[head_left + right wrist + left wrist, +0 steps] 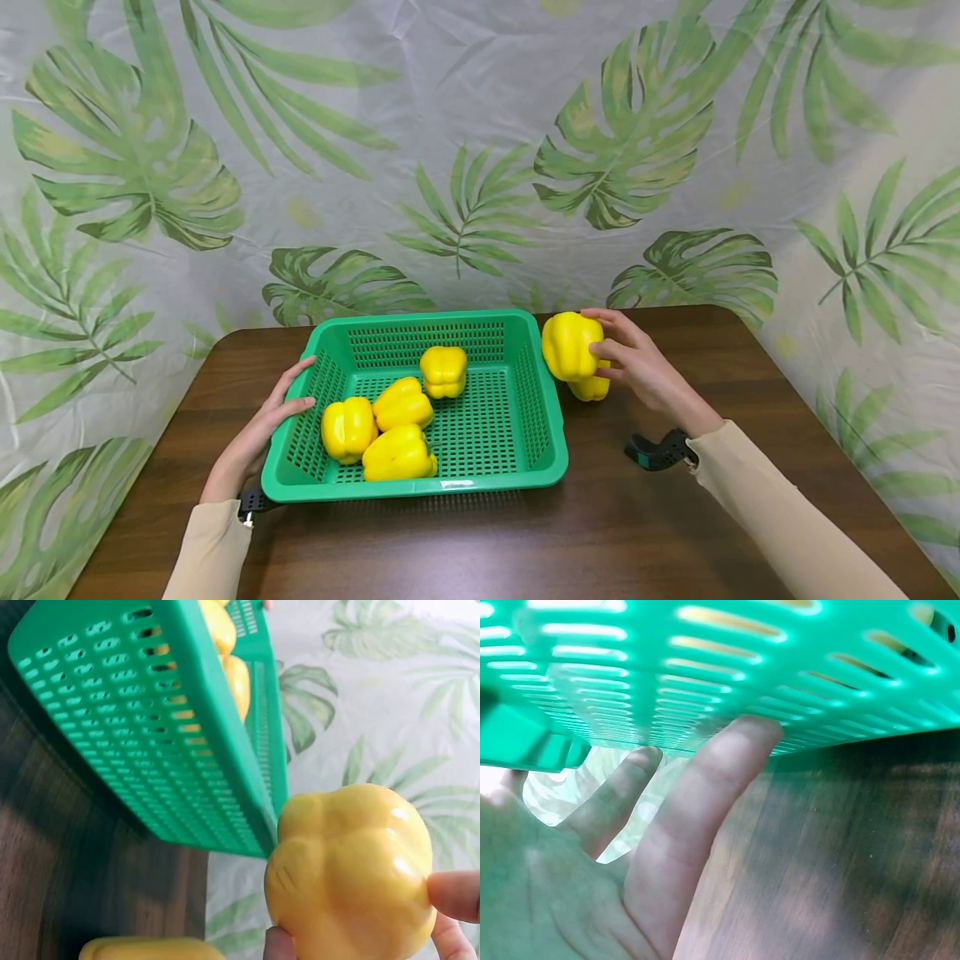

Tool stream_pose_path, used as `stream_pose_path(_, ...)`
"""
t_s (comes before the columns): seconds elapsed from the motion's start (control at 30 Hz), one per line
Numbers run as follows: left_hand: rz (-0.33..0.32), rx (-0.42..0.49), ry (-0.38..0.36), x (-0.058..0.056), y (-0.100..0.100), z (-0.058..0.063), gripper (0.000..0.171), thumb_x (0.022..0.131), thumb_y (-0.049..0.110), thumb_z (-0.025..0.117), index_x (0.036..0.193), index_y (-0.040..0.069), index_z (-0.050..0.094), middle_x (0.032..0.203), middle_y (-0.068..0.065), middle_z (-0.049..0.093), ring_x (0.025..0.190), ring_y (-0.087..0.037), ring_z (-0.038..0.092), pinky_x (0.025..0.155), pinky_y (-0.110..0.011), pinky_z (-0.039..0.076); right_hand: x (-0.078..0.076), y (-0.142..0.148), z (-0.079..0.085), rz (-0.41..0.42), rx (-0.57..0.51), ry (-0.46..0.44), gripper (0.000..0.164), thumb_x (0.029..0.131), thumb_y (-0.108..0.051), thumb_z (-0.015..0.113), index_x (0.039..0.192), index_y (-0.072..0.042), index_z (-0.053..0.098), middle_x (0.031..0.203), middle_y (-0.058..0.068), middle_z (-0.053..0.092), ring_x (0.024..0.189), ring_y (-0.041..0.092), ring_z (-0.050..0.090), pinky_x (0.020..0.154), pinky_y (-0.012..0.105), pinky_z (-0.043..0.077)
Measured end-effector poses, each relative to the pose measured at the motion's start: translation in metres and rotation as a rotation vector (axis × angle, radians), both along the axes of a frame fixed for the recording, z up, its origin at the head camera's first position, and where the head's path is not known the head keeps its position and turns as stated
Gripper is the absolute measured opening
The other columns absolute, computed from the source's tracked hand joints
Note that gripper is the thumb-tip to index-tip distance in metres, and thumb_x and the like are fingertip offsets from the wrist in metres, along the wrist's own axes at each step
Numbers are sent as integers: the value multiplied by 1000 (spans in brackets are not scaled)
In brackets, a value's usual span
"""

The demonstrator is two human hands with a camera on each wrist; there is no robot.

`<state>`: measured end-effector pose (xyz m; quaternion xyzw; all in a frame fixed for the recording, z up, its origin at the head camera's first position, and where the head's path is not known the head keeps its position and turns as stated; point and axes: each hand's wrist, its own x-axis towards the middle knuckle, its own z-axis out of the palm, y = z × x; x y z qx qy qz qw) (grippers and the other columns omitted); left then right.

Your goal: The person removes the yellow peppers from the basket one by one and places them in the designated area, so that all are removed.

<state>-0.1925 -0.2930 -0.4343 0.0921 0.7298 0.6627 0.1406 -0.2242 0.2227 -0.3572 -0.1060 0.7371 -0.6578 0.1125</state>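
A yellow bell pepper [572, 347] is held by my right hand [637, 360] just off the basket's right rim. The right wrist view shows the fingertips pinching that pepper [349, 874] from its sides. Below it, a second yellow bell pepper [590, 387] lies on the table, partly covered. My left hand [258, 425] grips the left rim of the green plastic basket [555, 417]. Some of its fingers [697, 802] lie against the slotted outer wall in the left wrist view. Several yellow bell peppers [400, 454] sit inside the basket, mostly toward its left.
The dark wooden table [480, 550] carries the basket. Behind it hangs a pale cloth [480, 125] printed with green leaves. A black strap [660, 450] circles the right wrist and another black strap [257, 501] the left.
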Motion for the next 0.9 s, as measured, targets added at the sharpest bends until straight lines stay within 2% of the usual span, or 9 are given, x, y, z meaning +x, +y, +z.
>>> stream_pose_path(0.27,5,-9,5,-1,0,0,63,102,20,41,153,31,6,154,-18,-2,126,-47,30,85,-50,48,-4,14,-8,-29,-9,7,46,100,-12,46,144,-16,35,150,14,23,107,22,50,86,36,48)
stream_pose_path(0.53,9,-13,10,-2,1,0,63,102,20,41,153,31,7,155,-18,-4,127,-49,27,85,-50,47,-6,29,-16,-53,-6,22,42,101,-14,46,142,-18,38,147,13,26,110,21,47,83,32,49)
stream_pose_path(0.9,10,-5,0,0,0,0,63,102,20,41,153,31,6,155,-18,-4,127,-49,27,86,-51,47,-7,46,-21,-96,-4,44,39,100,-14,49,138,-19,42,135,5,35,105,15,50,79,31,50)
